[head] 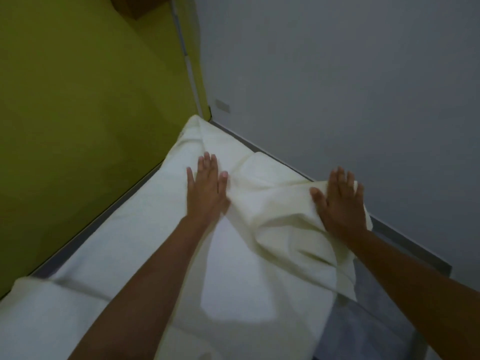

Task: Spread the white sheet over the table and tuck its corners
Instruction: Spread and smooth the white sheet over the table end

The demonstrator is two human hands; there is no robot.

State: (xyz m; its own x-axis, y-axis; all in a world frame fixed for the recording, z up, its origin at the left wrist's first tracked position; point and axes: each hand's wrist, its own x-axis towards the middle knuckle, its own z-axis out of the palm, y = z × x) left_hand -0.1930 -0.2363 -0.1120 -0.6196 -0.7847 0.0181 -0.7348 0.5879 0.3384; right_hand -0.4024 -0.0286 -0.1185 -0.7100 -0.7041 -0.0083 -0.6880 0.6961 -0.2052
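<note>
Flat – both hands, white sheet [272, 216] beneath

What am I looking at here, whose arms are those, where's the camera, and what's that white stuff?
This is one picture from a camera worn on a person's head, looking forward and down, so the two bare arms reaching into view are that person's own. There is no robot. The left hand and the right hand both lie flat, fingers spread, pressing on a white sheet. Neither hand grips anything. The sheet covers most of a table, whose grey surface shows bare at the lower right. The cloth is bunched and wrinkled between the hands and toward the far corner. Behind are a green wall on the left and a grey wall on the right.
</note>
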